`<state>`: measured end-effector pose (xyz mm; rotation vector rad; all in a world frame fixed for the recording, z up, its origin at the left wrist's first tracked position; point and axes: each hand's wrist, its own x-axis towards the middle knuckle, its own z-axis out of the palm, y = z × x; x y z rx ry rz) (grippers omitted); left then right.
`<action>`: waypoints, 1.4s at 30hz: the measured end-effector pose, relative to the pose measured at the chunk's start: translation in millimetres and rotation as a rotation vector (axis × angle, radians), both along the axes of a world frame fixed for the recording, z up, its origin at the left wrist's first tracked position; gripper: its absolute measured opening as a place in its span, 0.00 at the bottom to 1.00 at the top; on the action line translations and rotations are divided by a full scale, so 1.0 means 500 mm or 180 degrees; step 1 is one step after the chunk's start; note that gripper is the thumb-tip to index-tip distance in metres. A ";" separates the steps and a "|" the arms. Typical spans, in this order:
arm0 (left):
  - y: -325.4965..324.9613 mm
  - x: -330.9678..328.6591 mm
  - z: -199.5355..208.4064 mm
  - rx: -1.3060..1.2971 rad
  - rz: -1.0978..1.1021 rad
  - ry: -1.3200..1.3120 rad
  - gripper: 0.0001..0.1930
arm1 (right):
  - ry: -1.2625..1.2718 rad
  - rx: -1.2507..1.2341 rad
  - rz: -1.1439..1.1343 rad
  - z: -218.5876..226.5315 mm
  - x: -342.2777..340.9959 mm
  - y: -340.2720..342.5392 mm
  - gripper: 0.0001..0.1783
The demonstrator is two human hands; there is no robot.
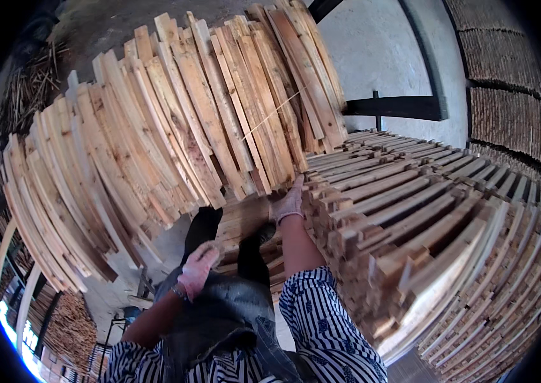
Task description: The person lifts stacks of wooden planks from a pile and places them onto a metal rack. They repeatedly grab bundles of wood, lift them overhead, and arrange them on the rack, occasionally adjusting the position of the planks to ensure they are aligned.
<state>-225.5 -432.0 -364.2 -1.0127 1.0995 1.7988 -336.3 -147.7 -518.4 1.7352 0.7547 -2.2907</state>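
My right hand (pixel 288 203), in a pale pinkish glove, reaches forward between two stacks of wood. Its fingers are stretched out, and their tips touch the near ends of the slats at the right of the pile of wooden slats (pixel 200 105). My left hand (pixel 199 269), gloved the same way, is above my lap, apart from the pile. Its fingers look bent but are blurred, and I see no slat in it. The slats lie side by side in a wide, uneven row, their near ends towards me.
Close on my right stands a tall crosswise stack of wooden strips (pixel 404 185). A dark metal bar (pixel 398 107) juts out behind it. More stacked wood (pixel 506 108) lines the far right. Thin sticks (pixel 24 89) lie at the far left, and a heap of wood pieces (pixel 69 322) at lower left.
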 end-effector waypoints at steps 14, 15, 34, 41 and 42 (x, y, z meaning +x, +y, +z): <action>0.105 -0.388 -0.079 -0.0705 -0.0048 0.0809 0.55 | -0.0327 0.1946 0.1384 0.291 -0.013 -0.185 0.33; 0.116 -0.417 -0.080 -0.1333 -0.0443 0.0788 0.58 | -0.0386 0.1844 0.1960 0.349 -0.011 -0.209 0.35; -0.079 -0.315 0.127 -0.0509 -0.2728 0.2366 0.24 | 0.1114 0.0474 0.2806 0.389 0.009 -0.187 0.34; 0.048 -0.267 0.069 -0.0036 -0.0667 0.0419 0.40 | 0.0394 0.0967 0.2745 0.408 0.003 -0.202 0.44; 0.063 -0.281 0.121 0.0052 -0.0552 0.0231 0.40 | 0.0371 0.1226 0.3039 0.398 0.015 -0.195 0.46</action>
